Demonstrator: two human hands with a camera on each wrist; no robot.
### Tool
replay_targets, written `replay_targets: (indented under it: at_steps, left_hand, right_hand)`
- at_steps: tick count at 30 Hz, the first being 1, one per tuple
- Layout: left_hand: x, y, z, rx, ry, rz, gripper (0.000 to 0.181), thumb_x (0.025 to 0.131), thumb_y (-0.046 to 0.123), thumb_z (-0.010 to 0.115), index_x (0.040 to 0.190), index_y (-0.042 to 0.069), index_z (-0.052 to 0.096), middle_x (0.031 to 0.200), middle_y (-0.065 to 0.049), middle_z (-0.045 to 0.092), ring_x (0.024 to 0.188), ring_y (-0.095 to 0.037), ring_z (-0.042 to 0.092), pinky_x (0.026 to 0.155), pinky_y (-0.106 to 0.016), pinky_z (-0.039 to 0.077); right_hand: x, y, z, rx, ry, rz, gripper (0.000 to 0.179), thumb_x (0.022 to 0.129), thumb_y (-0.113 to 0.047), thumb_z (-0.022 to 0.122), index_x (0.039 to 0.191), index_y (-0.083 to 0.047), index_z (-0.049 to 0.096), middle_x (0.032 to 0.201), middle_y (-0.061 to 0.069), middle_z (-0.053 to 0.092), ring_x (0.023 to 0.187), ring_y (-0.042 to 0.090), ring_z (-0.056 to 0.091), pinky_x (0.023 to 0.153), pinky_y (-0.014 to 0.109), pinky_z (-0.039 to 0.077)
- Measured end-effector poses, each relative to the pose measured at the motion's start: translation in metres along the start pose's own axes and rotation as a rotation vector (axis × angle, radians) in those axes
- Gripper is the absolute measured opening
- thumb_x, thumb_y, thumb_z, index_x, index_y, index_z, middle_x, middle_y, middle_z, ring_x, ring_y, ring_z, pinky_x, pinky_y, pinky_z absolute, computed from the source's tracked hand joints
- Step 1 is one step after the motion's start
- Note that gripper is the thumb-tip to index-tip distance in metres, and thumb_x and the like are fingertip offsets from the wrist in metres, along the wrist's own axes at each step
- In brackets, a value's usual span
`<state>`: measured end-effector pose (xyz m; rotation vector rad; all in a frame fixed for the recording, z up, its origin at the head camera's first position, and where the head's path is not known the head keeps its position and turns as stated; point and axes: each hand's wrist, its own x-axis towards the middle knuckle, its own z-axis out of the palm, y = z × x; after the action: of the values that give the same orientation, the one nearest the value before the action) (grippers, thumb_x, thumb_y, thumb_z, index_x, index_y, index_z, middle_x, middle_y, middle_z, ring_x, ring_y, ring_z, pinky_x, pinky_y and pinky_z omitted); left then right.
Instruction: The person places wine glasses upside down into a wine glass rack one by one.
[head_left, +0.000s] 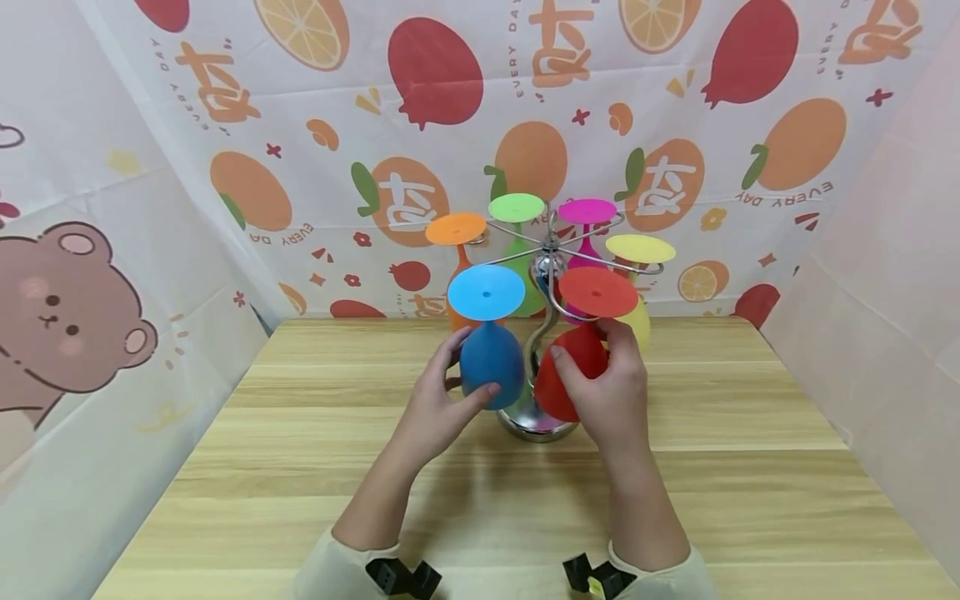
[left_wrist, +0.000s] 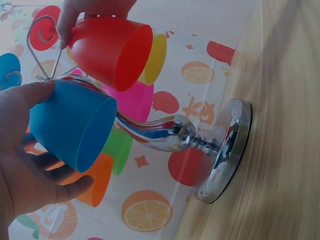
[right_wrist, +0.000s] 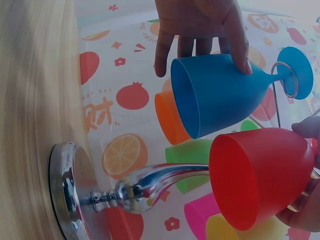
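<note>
A blue plastic goblet hangs upside down, its stem in a wire loop of a chrome stand. My left hand is around its bowl, thumb on the near side and fingers behind; the little finger sticks out in the left wrist view. Beside it is an upside-down red goblet, which my right hand grips with the thumb on the bowl and fingers near the stem. Both bowls' open mouths face down toward the stand's base in the wrist views. The blue goblet partly hides my left fingertips.
Orange, green, magenta and yellow goblets also hang upside down around the stand. It stands on a wooden table. Printed cloth rises behind and at both sides.
</note>
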<state>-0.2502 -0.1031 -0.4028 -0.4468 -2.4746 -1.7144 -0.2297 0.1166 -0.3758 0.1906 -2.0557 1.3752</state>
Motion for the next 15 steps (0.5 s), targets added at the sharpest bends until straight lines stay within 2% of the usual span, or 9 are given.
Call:
replay_targets:
  at_steps: [4,9,12,15]
  left_hand:
    - [0.0,0.001,0.001,0.003,-0.003,0.002,0.078,0.085,0.035,0.077,0.149,0.033,0.032,0.152,0.002,0.039,0.139,-0.032,0.04,0.101,-0.054,0.048]
    - [0.001,-0.001,-0.001,0.004,0.001,0.023,0.079,0.085,0.044,0.074,0.15,0.035,0.031,0.152,0.004,0.04,0.139,-0.027,0.039,0.102,-0.053,0.048]
    - [-0.001,-0.002,-0.008,0.009,0.019,0.039,0.076,0.088,0.048,0.07,0.151,0.033,0.03,0.152,0.004,0.04,0.14,-0.026,0.039,0.103,-0.054,0.046]
    - [-0.002,-0.003,-0.022,0.041,0.041,0.049,0.072,0.091,0.049,0.065,0.152,0.031,0.03,0.152,0.002,0.04,0.14,-0.026,0.038,0.105,-0.054,0.044]
  right_hand:
    - [0.0,0.001,-0.001,-0.002,-0.004,0.008,0.07,0.075,-0.013,0.085,0.135,-0.014,0.048,0.129,0.002,0.056,0.117,0.018,0.054,0.082,0.048,0.059]
    - [0.001,0.004,-0.005,-0.008,0.012,0.006,0.067,0.079,-0.019,0.083,0.137,-0.016,0.049,0.131,0.001,0.056,0.12,0.017,0.052,0.085,0.049,0.057]
    - [-0.002,0.008,-0.01,-0.05,0.038,-0.008,0.062,0.082,-0.025,0.08,0.136,-0.014,0.052,0.131,0.001,0.057,0.12,0.017,0.052,0.09,0.05,0.055]
    - [-0.005,0.014,-0.016,-0.112,0.051,-0.054,0.056,0.084,-0.029,0.077,0.133,-0.011,0.055,0.129,0.003,0.058,0.119,0.018,0.054,0.093,0.051,0.054]
